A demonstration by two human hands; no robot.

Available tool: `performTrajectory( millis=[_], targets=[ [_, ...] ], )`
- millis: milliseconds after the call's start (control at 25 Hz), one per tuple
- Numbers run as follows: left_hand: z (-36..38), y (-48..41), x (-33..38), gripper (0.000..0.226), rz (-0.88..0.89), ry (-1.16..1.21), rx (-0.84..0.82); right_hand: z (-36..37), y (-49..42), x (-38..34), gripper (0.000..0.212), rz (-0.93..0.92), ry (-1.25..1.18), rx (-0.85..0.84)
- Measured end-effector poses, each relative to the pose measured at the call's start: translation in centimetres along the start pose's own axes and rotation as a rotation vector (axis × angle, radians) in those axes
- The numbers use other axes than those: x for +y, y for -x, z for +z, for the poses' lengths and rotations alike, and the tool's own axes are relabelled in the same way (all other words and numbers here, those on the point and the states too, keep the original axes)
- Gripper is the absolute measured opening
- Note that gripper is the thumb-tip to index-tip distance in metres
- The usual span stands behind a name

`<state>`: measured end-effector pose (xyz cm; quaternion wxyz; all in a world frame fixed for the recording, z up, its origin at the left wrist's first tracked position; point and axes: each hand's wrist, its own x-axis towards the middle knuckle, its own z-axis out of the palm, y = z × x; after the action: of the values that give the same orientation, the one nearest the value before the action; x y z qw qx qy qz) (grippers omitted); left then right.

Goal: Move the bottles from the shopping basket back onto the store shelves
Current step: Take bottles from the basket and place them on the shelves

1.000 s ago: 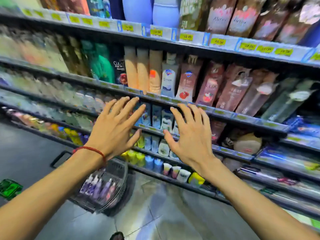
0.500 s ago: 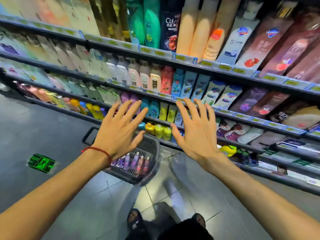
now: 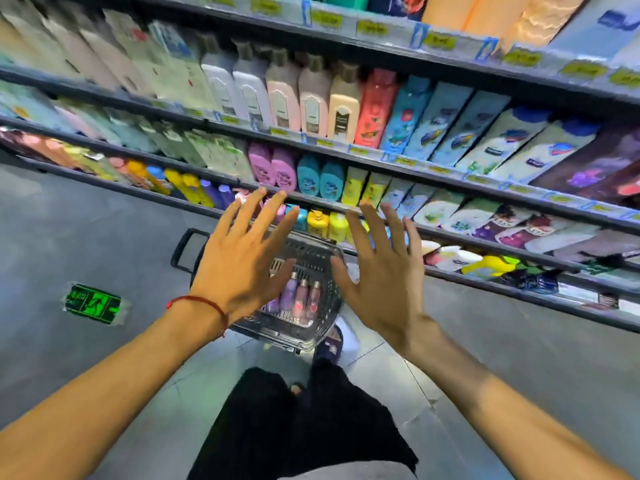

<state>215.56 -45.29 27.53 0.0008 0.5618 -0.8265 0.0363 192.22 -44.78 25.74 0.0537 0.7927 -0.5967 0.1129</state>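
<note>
Nearest, at six o'clock, black trousers and a dark slipper stand on the grey floor; a green exit sticker lies at nine. The left hand and right hand hover palm-down, fingers spread, holding nothing, partly covering the grey mesh plastic shopping basket, where small purple and pink bottles lie. Dark stocked store shelves fill twelve to three.

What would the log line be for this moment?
phase: pre-pick | left grip: open, empty | right grip: open, empty | bottles: in basket
</note>
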Motion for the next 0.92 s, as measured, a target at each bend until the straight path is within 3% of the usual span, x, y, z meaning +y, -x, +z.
performTrajectory(
  millis=[240, 400, 720, 920],
  targets=[
    [4.9, -0.3, -4.4, 0.062, 0.018, 0.125, -0.014, 4.5, -1.4, -3.8, 0.062, 0.098, -0.142, -0.066],
    [9.4, -0.3, -9.0, 0.060, 0.095, 0.136, -0.033, 7.8, -1.4, -7.6, 0.062, 0.211, -0.095, -0.094],
    [19.5, 0.8, -15.4, 0.065, 0.229, 0.114, -0.205, 18.1, 0.7, -16.6, 0.061, 0.427, -0.077, -0.242],
    [29.1, 1.6, -16.6, 0.067, 0.223, 0.169, -0.327, 27.6, 3.5, -17.4, 0.061, 0.418, -0.038, -0.302]
  ],
)
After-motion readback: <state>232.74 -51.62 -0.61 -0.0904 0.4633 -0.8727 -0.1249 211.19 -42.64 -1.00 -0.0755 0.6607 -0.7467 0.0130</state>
